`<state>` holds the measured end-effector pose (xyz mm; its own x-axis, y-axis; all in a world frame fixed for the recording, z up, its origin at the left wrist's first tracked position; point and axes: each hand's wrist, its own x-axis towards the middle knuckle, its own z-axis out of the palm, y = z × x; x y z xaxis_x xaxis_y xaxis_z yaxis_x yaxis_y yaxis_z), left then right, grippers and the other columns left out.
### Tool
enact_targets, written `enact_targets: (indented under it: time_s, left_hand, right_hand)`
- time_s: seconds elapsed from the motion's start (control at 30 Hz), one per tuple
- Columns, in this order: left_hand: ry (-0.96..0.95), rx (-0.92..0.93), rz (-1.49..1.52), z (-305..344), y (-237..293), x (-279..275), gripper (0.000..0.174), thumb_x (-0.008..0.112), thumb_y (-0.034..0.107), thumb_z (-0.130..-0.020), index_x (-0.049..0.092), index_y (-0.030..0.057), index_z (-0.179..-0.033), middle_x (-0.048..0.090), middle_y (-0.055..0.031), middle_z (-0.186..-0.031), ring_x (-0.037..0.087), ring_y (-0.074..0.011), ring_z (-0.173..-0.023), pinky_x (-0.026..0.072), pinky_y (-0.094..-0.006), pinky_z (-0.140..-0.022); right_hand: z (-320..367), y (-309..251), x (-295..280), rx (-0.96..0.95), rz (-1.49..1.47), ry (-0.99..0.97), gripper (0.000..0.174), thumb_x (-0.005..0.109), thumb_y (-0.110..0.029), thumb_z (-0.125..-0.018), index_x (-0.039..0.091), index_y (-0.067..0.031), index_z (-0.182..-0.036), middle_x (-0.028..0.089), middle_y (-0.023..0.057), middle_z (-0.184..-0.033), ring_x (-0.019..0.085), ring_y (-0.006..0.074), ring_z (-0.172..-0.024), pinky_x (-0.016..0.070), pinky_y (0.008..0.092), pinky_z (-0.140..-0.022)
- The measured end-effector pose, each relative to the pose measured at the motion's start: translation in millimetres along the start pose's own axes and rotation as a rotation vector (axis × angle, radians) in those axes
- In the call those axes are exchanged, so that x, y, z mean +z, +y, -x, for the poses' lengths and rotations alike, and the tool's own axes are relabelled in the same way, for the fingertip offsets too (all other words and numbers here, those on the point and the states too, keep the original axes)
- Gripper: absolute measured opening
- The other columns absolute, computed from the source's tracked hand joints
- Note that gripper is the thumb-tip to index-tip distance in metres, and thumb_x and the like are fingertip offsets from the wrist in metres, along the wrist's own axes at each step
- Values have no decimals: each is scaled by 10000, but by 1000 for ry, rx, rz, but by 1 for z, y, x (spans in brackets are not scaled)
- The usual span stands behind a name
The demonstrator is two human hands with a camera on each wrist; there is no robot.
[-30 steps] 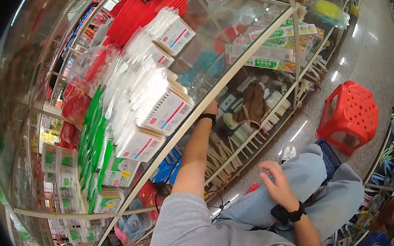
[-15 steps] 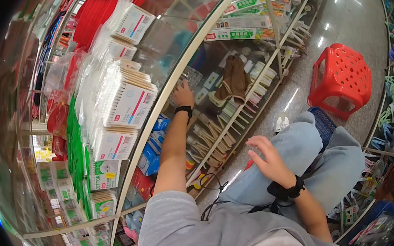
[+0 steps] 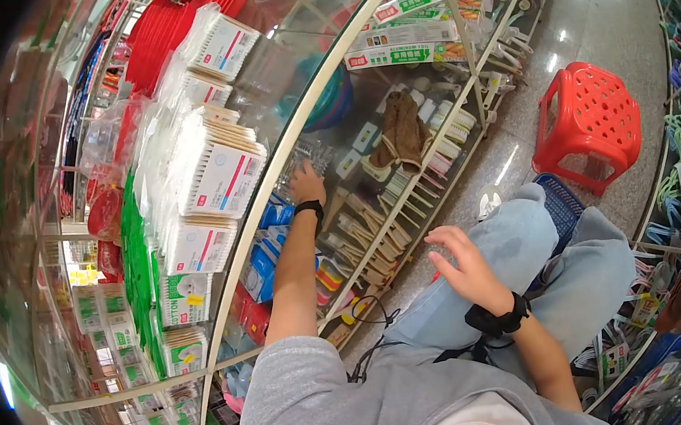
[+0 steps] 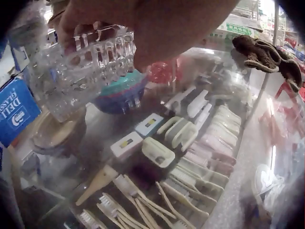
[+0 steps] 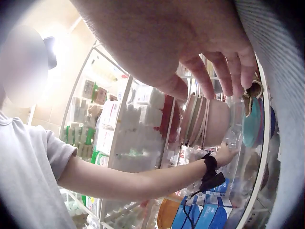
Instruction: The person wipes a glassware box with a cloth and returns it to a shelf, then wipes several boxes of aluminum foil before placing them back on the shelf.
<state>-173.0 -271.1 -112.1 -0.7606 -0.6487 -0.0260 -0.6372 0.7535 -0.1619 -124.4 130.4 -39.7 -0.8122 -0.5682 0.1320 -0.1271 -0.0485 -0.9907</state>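
Your left hand (image 4: 159, 28) is reaching into the shelf (image 4: 101, 125), and its grip is closing only partway, with fingers bending round a clear ridged piece (image 4: 78, 83). The thumb is hiding, so you cannot tell how firmly it is pressing, nor whether the shelf is carrying any of the weight. The piece is sitting close beside a blue box (image 4: 19, 114) and a brown bowl (image 4: 59, 133), with the blue and teal bowls (image 4: 121, 98) lying just past it.

It is looking like glass or hard clear plastic, so expect it to be behaving as a stiff thing, giving nothing under your fingers. If it is glass, it will be feeling fairly heavy for its bulk and chipping easily on a knock. The smooth parts are likely to be slipping under dry skin, while the ridges are offering your fingertips some bite. You are best taking it by the ridged wall, fingers on one side and thumb opposing, and keeping pressure off any thin edge. The box and bowls are crowding it, so mind a scrape.

Your right hand (image 3: 472, 273) is hovering by your jeans (image 3: 511, 235), fingers spreading loosely and holding nothing.
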Motion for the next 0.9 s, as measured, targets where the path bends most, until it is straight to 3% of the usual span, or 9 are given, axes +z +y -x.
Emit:
enact_targets:
  time_s: [0.1,0.3,0.5,0.6,0.7,0.8,0.9]
  left_hand:
    - [50,61,-19,0,-8,5,633,649,264,-824,333,155,-1362,391,-191,-1339,423,-409,-1167,385,-505,-933]
    - [5,13,-21,3,-5,-2,599,659,266,-816,372,135,-1326,414,-196,-1313,430,-406,-1164,396,-471,-952]
    - [-70,-27,41,-2,-7,4,594,647,233,-821,344,155,-1326,342,-214,-1355,390,-412,-1192,354,-557,-952]
    - [-61,-45,10,-19,-15,30,653,638,224,-819,295,119,-1365,309,-229,-1369,359,-426,-1207,309,-581,-973]
    - [9,-46,-28,12,26,-7,725,627,238,-816,235,60,-1400,278,-259,-1383,323,-437,-1232,275,-554,-1010]
    - [56,305,158,23,60,-31,815,633,305,-815,175,10,-1421,216,-291,-1405,266,-450,-1273,265,-518,-1029]
    - [-149,404,533,30,114,-56,833,640,341,-814,174,30,-1430,156,-295,-1431,217,-453,-1305,244,-498,-1050]
  right_hand:
    - [1,1,1,-15,-8,3,220,565,-117,-859,547,5,-1042,526,160,-1077,523,321,-1028,409,356,-899]
    - [2,0,1,6,-13,1,225,563,-127,-863,547,7,-1043,525,163,-1082,521,328,-1030,408,357,-902]
    - [4,2,2,39,-53,-2,226,568,-136,-860,546,5,-1035,527,167,-1081,512,331,-1038,409,363,-902]
    - [4,1,0,-19,29,12,223,572,-137,-857,546,2,-1029,528,165,-1077,506,331,-1038,410,364,-897]
    - [5,5,1,-20,-2,1,224,571,-139,-858,541,-1,-1032,525,161,-1074,504,330,-1032,411,363,-891]
    - [7,6,2,-32,20,18,233,570,-141,-859,535,0,-1042,522,158,-1072,505,330,-1024,415,362,-883]
    - [7,7,1,-35,25,20,235,566,-143,-863,532,0,-1047,519,155,-1073,508,328,-1014,419,358,-875]
